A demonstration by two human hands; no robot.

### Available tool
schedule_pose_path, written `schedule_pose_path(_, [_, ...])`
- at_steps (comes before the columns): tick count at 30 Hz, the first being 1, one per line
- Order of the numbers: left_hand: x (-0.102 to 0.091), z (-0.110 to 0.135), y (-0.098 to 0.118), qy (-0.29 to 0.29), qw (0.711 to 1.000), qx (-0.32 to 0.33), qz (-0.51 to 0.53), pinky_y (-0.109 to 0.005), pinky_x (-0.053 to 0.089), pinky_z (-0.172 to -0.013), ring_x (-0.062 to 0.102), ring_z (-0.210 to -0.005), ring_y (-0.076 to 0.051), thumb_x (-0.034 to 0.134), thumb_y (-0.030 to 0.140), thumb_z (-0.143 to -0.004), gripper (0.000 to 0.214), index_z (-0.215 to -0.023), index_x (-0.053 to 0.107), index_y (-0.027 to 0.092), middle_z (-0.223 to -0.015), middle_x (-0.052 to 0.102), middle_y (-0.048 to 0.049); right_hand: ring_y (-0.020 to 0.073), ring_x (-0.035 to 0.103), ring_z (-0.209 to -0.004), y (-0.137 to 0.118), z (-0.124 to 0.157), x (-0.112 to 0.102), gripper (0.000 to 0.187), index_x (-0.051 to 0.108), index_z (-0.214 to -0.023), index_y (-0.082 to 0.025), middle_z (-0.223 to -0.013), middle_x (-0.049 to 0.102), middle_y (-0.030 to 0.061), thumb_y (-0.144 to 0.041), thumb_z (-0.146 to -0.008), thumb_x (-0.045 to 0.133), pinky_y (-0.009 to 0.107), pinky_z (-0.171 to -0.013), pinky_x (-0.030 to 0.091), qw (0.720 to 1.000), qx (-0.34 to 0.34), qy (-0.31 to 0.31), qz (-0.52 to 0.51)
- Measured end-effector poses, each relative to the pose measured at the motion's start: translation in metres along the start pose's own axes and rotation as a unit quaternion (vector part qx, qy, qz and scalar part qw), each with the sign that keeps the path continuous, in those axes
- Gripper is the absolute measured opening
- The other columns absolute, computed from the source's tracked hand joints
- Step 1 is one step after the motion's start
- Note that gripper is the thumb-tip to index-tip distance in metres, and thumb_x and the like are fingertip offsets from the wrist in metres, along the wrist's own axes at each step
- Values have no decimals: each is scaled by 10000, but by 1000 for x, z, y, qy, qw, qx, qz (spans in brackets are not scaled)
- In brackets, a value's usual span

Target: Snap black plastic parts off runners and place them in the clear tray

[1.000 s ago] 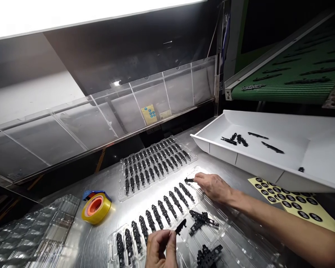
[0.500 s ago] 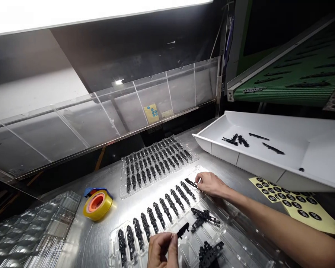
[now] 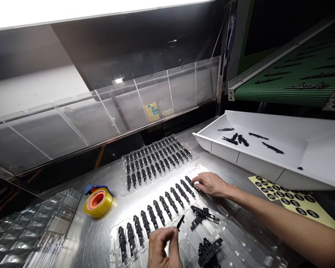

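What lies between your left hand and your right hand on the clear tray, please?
In the head view, a loose pile of black parts lies on the clear tray between the left hand, which pinches one black part, and the right hand.

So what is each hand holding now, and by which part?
The left hand pinches a black part by its lower end. The right hand holds nothing; its fingertips rest on a part in the tray.
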State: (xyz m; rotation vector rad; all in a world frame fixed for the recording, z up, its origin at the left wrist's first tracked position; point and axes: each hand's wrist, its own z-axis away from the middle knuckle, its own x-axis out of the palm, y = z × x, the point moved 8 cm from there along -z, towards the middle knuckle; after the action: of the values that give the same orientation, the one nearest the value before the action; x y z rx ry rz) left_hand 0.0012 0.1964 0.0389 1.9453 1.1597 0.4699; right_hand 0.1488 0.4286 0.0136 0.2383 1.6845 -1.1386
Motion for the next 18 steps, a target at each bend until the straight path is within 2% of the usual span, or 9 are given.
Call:
schedule_pose_path(2, [16, -3, 21, -34, 993, 102, -41, -202, 522, -696, 613, -797, -113, 652, 107, -792, 146, -861, 647, 235, -830, 630, 19, 228, 625, -914, -2, 15, -3, 379, 670, -1125, -148, -1055, 674, 110, -383, -926, 449, 364, -807, 494, 999, 3, -2, -55])
schedule_pose_path(4, [41, 0, 36, -78, 979, 180, -64, -198, 543, -689, 639, -787, -109, 594, 52, -815, 195, -909, 643, 216, -855, 659, -1, 207, 626, -849, -6, 38, 2, 464, 647, -1142, -137, -1004, 675, 105, -485, -939, 418, 330, -718, 510, 979, 28, -38, -199])
schedule_pose_path(6, [72, 9, 48, -134, 962, 233, -55, -181, 538, -619, 641, -728, -101, 528, 53, -849, 184, -894, 636, 196, -823, 660, -15, 174, 610, -778, -13, 62, 14, 495, 598, -1211, -155, -954, 666, 79, -529, -909, 484, 285, -642, 499, 918, 64, -87, -383])
schedule_pose_path(8, [99, 23, 61, -184, 938, 293, -34, -207, 533, -600, 628, -707, -122, 485, 77, -868, 182, -859, 636, 178, -737, 630, -25, 142, 582, -746, -17, 78, 19, 532, 547, -1269, -164, -903, 648, 46, -471, -841, 623, 255, -640, 482, 856, 93, -86, -501])
schedule_pose_path(10, [118, 40, 71, -214, 908, 359, -35, -275, 547, -690, 626, -791, -169, 501, 74, -849, 162, -881, 645, 140, -716, 606, -50, 120, 558, -702, -11, 79, 14, 536, 556, -1240, -149, -814, 623, 14, -386, -782, 701, 244, -646, 471, 837, 108, -35, -535])
schedule_pose_path(11, [123, 46, 72, -217, 898, 380, -48, -313, 547, -760, 622, -868, -196, 518, 60, -833, 158, -910, 645, 115, -758, 613, -73, 116, 547, -665, -6, 75, 9, 501, 576, -1198, -137, -770, 611, 4, -362, -770, 707, 244, -623, 466, 844, 110, -10, -526])
schedule_pose_path(13, [130, 51, 65, -212, 897, 375, -100, -366, 518, -890, 580, -1039, -240, 538, 22, -807, 206, -982, 631, 78, -923, 627, -130, 122, 553, -642, 6, 58, -3, 375, 616, -1101, -125, -762, 621, 14, -328, -791, 671, 254, -596, 469, 885, 103, 32, -453])
schedule_pose_path(16, [133, 43, 28, -226, 914, 261, -213, -408, 492, -932, 524, -1124, -264, 521, -33, -776, 339, -1070, 606, 112, -1074, 626, -126, 150, 617, -810, 20, 24, -21, 212, 656, -1008, -133, -963, 670, 65, -249, -843, 592, 268, -706, 507, 958, 91, 59, -264])
schedule_pose_path(18, [133, 39, -1, -266, 911, 173, -264, -414, 497, -888, 528, -1084, -268, 531, -40, -747, 351, -1016, 621, 165, -1046, 649, -76, 164, 628, -900, 26, 3, -23, 193, 669, -1006, -134, -1052, 671, 78, -200, -843, 590, 270, -764, 507, 978, 96, 54, -180])
